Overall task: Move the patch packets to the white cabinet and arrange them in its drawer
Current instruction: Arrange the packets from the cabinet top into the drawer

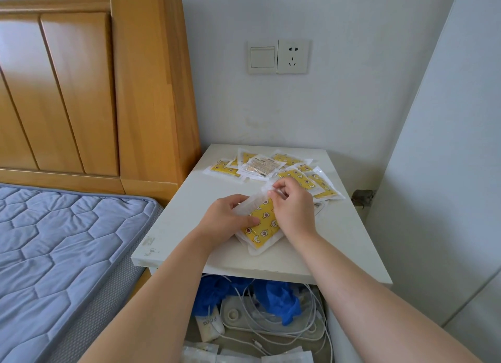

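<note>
A bedroom corner: pale wall, a wooden headboard [81, 91] and a blue quilted mattress [54, 254] on my left. In front of me stands the white cabinet [184, 221], and its drawer [235, 341] is pulled open below the top.

On the cabinet top, near the front edge, I hold a small stack [261, 227] of yellow patterned packets. My left hand [230, 216] grips its left side, thumb on top and fingers curled round the edge. My right hand [292, 208] pinches the clear rim at the far end. More patch packets [271, 167] lie loose and overlapping at the back of the top, well apart from the drawer.

I judge the packets to be light, flat and floppy, with a slick plastic skin, so a stack may fan out and slide. Squeezing it flat between thumb and fingers, across the middle, looks safest.

I cannot count the packets in the stack or the heap. My arms hide part of the drawer; blue gloves [282, 297] and white cables [271, 333] fill what shows, and its front is cut off.
</note>
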A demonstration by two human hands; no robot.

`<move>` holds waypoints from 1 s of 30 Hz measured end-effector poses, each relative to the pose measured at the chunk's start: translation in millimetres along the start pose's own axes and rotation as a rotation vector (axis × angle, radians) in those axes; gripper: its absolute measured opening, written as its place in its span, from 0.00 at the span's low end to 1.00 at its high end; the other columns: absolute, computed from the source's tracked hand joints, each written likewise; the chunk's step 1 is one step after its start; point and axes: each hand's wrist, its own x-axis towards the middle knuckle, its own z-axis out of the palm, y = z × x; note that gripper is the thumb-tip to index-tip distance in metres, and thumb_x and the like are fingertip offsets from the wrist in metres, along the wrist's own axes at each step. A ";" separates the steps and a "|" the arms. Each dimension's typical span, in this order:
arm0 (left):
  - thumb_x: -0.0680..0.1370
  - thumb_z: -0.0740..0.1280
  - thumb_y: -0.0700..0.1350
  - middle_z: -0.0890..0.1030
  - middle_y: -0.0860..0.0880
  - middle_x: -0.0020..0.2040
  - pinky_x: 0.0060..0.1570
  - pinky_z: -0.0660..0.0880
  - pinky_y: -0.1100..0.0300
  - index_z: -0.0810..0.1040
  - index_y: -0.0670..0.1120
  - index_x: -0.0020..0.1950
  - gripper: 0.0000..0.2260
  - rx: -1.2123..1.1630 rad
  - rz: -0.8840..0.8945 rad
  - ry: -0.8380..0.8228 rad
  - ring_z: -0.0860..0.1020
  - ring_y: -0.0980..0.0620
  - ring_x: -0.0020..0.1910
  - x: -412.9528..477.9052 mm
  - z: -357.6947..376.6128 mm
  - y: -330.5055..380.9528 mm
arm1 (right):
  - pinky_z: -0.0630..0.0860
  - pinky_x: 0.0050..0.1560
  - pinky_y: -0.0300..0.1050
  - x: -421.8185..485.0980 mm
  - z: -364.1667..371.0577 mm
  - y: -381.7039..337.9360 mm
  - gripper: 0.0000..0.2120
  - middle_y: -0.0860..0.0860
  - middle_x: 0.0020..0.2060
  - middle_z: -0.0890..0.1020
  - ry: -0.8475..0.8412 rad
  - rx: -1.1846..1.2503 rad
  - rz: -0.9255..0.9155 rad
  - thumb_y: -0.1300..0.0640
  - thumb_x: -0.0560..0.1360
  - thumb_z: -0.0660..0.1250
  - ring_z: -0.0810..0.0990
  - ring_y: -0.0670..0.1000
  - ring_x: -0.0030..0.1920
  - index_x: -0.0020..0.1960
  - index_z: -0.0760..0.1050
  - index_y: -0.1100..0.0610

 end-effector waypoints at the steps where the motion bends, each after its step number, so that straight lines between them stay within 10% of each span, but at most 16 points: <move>1: 0.71 0.75 0.43 0.81 0.56 0.48 0.41 0.75 0.68 0.78 0.55 0.55 0.15 0.006 0.013 0.026 0.81 0.57 0.45 0.4 0.7 -1.6 | 0.72 0.37 0.40 0.8 0.3 0.6 0.03 0.47 0.33 0.77 0.003 -0.005 0.013 0.62 0.74 0.67 0.76 0.47 0.35 0.46 0.75 0.56; 6: 0.73 0.73 0.43 0.82 0.52 0.51 0.39 0.75 0.67 0.78 0.52 0.58 0.15 -0.007 0.040 0.174 0.81 0.55 0.46 1.9 4.7 -8.3 | 0.70 0.54 0.45 11.8 -1.8 11.8 0.13 0.51 0.51 0.78 0.128 -0.151 0.146 0.65 0.75 0.60 0.74 0.54 0.56 0.58 0.74 0.59; 11: 0.75 0.71 0.44 0.79 0.53 0.52 0.34 0.70 0.70 0.75 0.52 0.62 0.16 0.006 0.014 0.312 0.78 0.55 0.46 3.5 6.7 -8.2 | 0.50 0.73 0.58 21.1 1.6 20.8 0.22 0.54 0.72 0.65 -0.198 -0.605 0.216 0.58 0.77 0.56 0.57 0.56 0.74 0.71 0.64 0.58; 18: 0.76 0.69 0.44 0.77 0.54 0.51 0.33 0.68 0.70 0.73 0.52 0.65 0.18 -0.015 0.002 0.375 0.76 0.56 0.45 4.2 7.0 -8.9 | 0.58 0.70 0.60 8.6 -6.1 16.8 0.15 0.54 0.53 0.78 -0.122 -0.739 0.147 0.53 0.78 0.54 0.71 0.58 0.60 0.49 0.78 0.58; 22: 0.77 0.69 0.44 0.77 0.54 0.52 0.35 0.71 0.69 0.73 0.52 0.65 0.18 -0.021 -0.007 0.372 0.77 0.55 0.46 4.4 7.1 -8.7 | 0.66 0.59 0.53 8.1 -21.2 19.9 0.15 0.54 0.44 0.78 0.073 -0.468 0.244 0.54 0.76 0.56 0.72 0.59 0.53 0.31 0.66 0.54; 30: 0.77 0.69 0.44 0.76 0.55 0.51 0.34 0.70 0.69 0.73 0.52 0.66 0.18 -0.017 -0.011 0.366 0.76 0.56 0.45 4.6 6.8 -8.3 | 0.63 0.63 0.54 16.4 -14.6 29.2 0.29 0.54 0.64 0.72 -0.104 -0.645 0.375 0.41 0.73 0.64 0.66 0.56 0.67 0.66 0.68 0.58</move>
